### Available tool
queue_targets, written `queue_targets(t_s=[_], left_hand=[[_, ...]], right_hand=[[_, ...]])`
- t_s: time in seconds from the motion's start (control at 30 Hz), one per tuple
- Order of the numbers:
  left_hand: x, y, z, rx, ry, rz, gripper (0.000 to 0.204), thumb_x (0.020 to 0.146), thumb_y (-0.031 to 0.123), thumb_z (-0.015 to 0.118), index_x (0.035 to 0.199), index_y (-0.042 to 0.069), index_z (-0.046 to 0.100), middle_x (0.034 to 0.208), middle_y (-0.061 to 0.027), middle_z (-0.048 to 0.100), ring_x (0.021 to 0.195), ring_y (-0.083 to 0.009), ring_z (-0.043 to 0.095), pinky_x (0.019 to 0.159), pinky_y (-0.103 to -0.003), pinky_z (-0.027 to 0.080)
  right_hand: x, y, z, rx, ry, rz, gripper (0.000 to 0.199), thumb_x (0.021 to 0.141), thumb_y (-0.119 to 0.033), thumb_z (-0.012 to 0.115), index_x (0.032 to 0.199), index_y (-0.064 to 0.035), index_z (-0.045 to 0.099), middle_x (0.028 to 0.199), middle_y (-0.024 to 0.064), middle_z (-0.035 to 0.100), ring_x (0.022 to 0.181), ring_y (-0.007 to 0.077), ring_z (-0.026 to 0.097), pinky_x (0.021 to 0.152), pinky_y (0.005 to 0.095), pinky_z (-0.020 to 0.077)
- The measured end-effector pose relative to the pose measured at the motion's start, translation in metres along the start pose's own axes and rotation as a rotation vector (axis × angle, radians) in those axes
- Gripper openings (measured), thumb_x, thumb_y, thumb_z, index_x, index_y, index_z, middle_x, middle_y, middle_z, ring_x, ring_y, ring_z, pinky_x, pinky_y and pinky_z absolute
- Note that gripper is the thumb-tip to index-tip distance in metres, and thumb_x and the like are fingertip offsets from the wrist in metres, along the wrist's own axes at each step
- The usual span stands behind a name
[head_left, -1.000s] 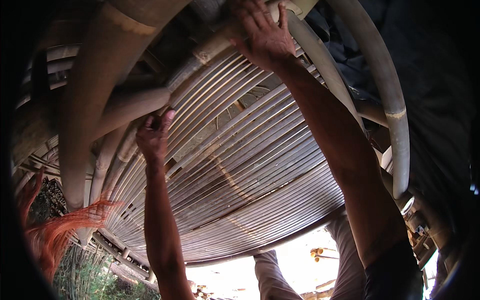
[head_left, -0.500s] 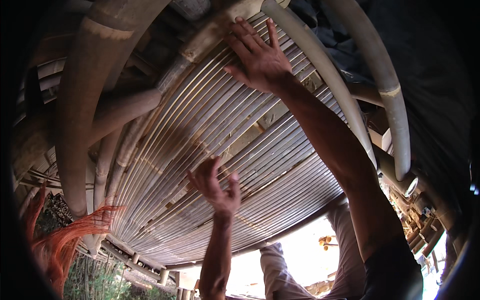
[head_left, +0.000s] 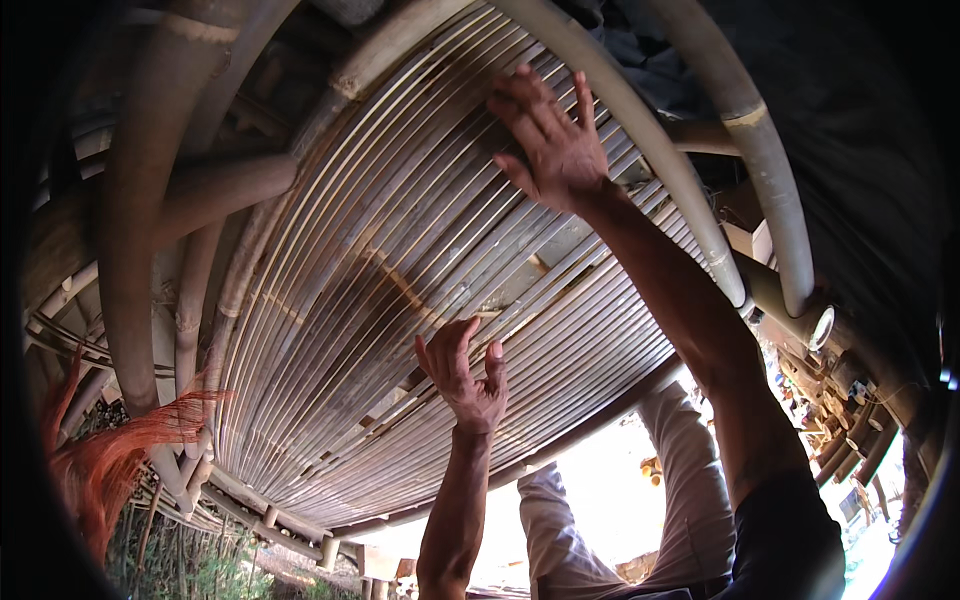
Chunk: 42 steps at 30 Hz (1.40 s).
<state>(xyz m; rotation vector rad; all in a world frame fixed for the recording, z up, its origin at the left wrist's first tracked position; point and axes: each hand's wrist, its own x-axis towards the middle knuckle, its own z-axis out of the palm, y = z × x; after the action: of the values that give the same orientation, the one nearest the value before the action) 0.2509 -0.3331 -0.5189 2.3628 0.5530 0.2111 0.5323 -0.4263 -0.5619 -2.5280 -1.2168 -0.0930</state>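
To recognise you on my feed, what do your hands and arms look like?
Left hand and right hand are ungloved; both forearms bare, with no watch or bracelet visible. A dark sleeve shows on the right arm, none on the left.

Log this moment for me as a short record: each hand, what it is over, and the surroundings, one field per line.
Left hand: left hand raised over the slats, fingers loosely curled, nothing visible in it
Right hand: right hand spread over the upper slats, palm turned away; contact unclear
Work surface: slatted panel, long thin strips with gaps between some
Right side: curved pole with a pale ring
Lower left: reddish strands, green plants
Below panel: trouser legs
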Motion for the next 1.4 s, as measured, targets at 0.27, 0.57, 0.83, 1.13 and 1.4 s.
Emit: queue_targets(t_s=[0.27,0.57,0.83,1.13,1.4], left_hand=[[-0.026,0.005,-0.009,-0.026,-0.031,0.025,0.032,0.095,0.024,0.063,0.122,0.008,0.058,0.111,-0.0069,0.064,0.107,-0.0261,0.059,0.109,-0.057,0.029],[-0.074,0.021,0.012,-0.116,-0.060,0.018,0.032,0.091,0.014,0.068,0.120,0.005,0.060,0.106,-0.0089,0.066,0.098,-0.0261,0.060,0.090,-0.040,0.043],[-0.115,0.008,0.014,-0.113,-0.170,0.007,0.032,0.091,0.016,0.068,0.120,0.005,0.060,0.103,-0.0085,0.067,0.096,-0.0250,0.061,0.089,-0.040,0.042],[-0.139,0.043,0.034,0.066,-0.551,0.088,0.065,0.094,0.030,0.062,0.144,0.000,0.034,0.135,-0.0235,0.049,0.118,-0.0384,0.053,0.097,-0.047,0.047],[-0.129,0.040,0.030,-0.106,-0.439,-0.343,0.044,0.089,0.052,0.067,0.084,0.008,0.068,0.072,-0.0069,0.070,0.056,-0.0177,0.062,0.053,-0.036,0.048]], right_hand=[[-0.120,-0.016,-0.033,0.046,-0.192,0.066,0.067,0.091,-0.046,0.059,0.146,-0.0145,0.039,0.158,0.0072,0.029,0.151,0.0263,0.014,0.116,0.0672,0.0021],[-0.148,-0.029,-0.048,0.042,-0.162,0.015,0.063,0.091,-0.047,0.059,0.143,-0.0169,0.042,0.155,0.0063,0.033,0.150,0.0239,0.017,0.115,0.0708,0.0038],[-0.164,-0.024,-0.037,0.008,-0.204,0.027,0.070,0.090,-0.050,0.059,0.146,-0.0137,0.039,0.159,0.0071,0.027,0.151,0.0255,0.013,0.114,0.0709,0.0062],[-0.285,-0.055,-0.082,0.101,-0.201,0.212,0.056,0.091,-0.041,0.059,0.139,-0.0156,0.047,0.153,0.0094,0.037,0.149,0.0290,0.023,0.115,0.0686,0.0000],[-0.242,-0.041,-0.060,0.079,-0.166,0.403,0.069,0.090,-0.044,0.057,0.148,-0.0140,0.036,0.159,0.0105,0.025,0.152,0.0310,0.010,0.119,0.0608,0.0005]])
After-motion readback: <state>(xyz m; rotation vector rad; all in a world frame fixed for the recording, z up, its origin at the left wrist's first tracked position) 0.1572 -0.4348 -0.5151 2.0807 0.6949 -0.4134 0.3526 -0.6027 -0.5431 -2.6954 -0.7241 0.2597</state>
